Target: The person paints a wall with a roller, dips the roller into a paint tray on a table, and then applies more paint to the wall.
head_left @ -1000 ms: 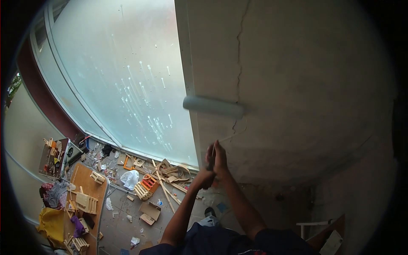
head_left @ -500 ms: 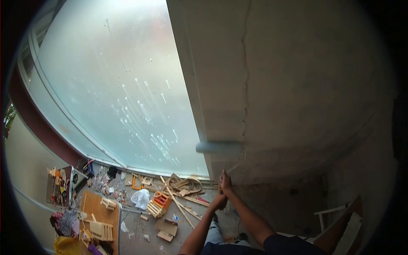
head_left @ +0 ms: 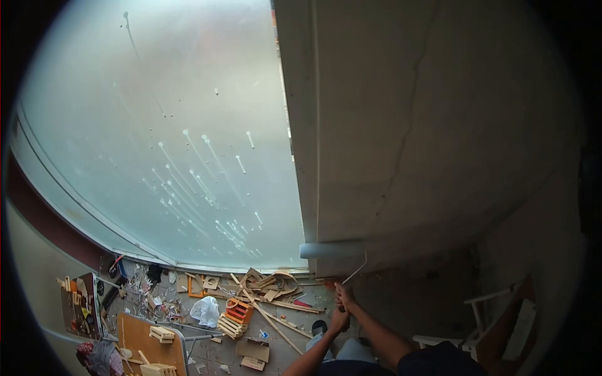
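A paint roller [head_left: 331, 249] with a pale sleeve lies flat against the grey wall [head_left: 433, 144], low down near the wall's left edge. Its thin wire frame bends down to a handle that both hands grip. My right hand [head_left: 344, 294] is uppermost on the handle and my left hand [head_left: 339, 319] clasps it just below. Both forearms reach up from the bottom of the view.
A large frosted glass pane [head_left: 169, 144] streaked with white drips fills the left. On the floor below lie wood scraps [head_left: 269, 288], an orange crate [head_left: 237, 310], a white bag [head_left: 205, 310], cardboard [head_left: 254, 354] and a wooden tabletop [head_left: 147, 344]. A white chair frame [head_left: 483, 313] stands at right.
The roller has travelled down the wall from mid height to near its base, and both hands dropped with it. The view has tilted so more glass and wall show.
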Motion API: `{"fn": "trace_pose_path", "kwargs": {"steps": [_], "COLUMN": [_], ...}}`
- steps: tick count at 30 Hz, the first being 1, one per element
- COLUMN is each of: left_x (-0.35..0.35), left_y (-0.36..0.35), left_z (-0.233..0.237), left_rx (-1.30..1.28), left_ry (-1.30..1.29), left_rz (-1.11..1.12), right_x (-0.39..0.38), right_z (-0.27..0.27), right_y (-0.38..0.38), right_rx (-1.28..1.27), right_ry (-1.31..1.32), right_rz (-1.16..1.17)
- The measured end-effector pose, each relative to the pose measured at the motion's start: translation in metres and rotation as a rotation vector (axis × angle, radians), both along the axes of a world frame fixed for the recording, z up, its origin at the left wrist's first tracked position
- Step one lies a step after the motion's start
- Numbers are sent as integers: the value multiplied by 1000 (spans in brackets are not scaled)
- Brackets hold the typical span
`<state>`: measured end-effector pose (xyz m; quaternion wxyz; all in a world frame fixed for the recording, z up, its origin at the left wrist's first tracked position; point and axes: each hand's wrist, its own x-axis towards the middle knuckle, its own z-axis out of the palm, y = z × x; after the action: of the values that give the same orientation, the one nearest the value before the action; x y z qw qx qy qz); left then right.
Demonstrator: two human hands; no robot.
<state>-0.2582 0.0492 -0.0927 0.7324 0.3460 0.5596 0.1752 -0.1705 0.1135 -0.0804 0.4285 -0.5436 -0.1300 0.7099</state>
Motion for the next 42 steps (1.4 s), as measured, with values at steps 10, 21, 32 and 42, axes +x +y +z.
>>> {"fn": "trace_pose_path", "kwargs": {"steps": [10,21,32,42], "left_x": [48,49,29,45], "left_y": [76,29,32,78], "left_z": [182,78,118,203], "left_rx": [738,275,191,564], "left_ry": [-38,-155,-114,-144], "left_rz": [-40,-87,-225,-148], "right_x": [45,47,23,13], "right_z": [220,32,143,280], "right_y": [50,31,3,10], "right_rx": [435,306,396,781], "right_ry": [-370,-883,-511,-1372], "right_rz": [-130,-45,-254,-158]}}
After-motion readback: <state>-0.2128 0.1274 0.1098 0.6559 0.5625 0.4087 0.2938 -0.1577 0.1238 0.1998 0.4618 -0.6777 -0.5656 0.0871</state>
